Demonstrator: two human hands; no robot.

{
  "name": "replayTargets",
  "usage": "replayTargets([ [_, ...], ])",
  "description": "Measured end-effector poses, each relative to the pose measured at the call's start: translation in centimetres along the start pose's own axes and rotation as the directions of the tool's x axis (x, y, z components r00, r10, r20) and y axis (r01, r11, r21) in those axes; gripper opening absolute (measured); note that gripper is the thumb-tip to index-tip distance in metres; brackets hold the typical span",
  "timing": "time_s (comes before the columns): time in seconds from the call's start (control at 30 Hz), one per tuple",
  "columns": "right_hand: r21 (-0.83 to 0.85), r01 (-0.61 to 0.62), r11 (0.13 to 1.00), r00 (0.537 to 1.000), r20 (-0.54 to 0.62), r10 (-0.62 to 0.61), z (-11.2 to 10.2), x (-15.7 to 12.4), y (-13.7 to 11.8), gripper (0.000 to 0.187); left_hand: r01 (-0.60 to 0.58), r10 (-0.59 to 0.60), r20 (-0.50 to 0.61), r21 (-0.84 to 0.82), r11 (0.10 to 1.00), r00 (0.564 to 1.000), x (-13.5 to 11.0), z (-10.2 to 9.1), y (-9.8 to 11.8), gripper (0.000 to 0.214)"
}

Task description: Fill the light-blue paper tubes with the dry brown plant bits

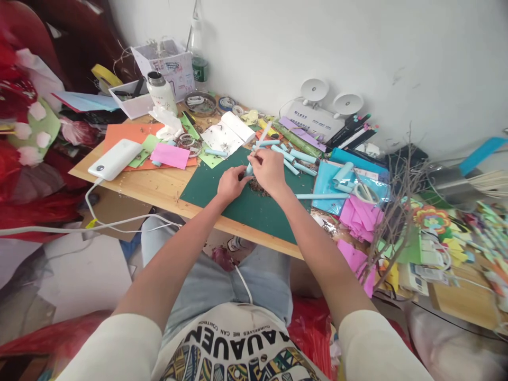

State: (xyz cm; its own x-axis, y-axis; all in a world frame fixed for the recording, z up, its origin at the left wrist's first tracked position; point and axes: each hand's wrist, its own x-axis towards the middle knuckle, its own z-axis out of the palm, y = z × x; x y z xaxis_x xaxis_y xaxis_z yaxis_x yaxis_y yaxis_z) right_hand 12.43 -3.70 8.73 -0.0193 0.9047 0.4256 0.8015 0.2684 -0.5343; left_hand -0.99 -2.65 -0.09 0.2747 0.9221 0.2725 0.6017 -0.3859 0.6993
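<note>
Over the dark green cutting mat, my left hand pinches a small light blue paper roll with thumb and fingertips. My right hand is closed just above it, touching the roll's upper end. From its fingers a thin pale strip sticks up and away from me; its exact kind is unclear. Beneath the hands lies a small heap of brown crumbs, partly hidden. Several more light blue paper rolls are scattered beyond and right of my right hand.
Bare twigs and pink paper crowd the right. At left are a white power bank with a cable, pink sticky notes and a white bottle. A two-headed white lamp stands by the wall.
</note>
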Motion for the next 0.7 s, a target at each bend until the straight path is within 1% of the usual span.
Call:
replayTargets([
  [0.13,-0.005,-0.046,0.999,0.998,-0.036,0.046,-0.3,-0.1,0.2,0.022,0.010,-0.010,0.003,-0.015,1.000,1.000,0.0,-0.1,0.1,0.021],
  [0.23,0.012,-0.080,0.997,0.997,-0.024,0.080,-1.0,0.0,0.5,0.022,0.020,-0.020,0.000,-0.030,0.999,1.000,0.0,0.0,0.0,0.022],
  [0.4,0.087,-0.082,0.993,0.997,0.024,0.080,-1.2,0.0,0.4,0.018,0.004,-0.004,-0.007,-0.038,0.999,1.000,0.0,0.2,-0.2,0.022],
  [0.53,0.130,-0.116,0.985,0.993,0.002,0.117,-1.2,0.0,0.2,0.023,0.014,-0.015,-0.009,-0.032,0.999,1.000,0.0,0.0,-0.1,0.023],
  [0.7,0.155,-0.122,0.980,0.992,0.010,0.122,-1.3,-0.2,0.0,0.025,0.023,-0.023,0.002,-0.018,1.000,1.000,0.0,-0.2,0.2,0.020],
])
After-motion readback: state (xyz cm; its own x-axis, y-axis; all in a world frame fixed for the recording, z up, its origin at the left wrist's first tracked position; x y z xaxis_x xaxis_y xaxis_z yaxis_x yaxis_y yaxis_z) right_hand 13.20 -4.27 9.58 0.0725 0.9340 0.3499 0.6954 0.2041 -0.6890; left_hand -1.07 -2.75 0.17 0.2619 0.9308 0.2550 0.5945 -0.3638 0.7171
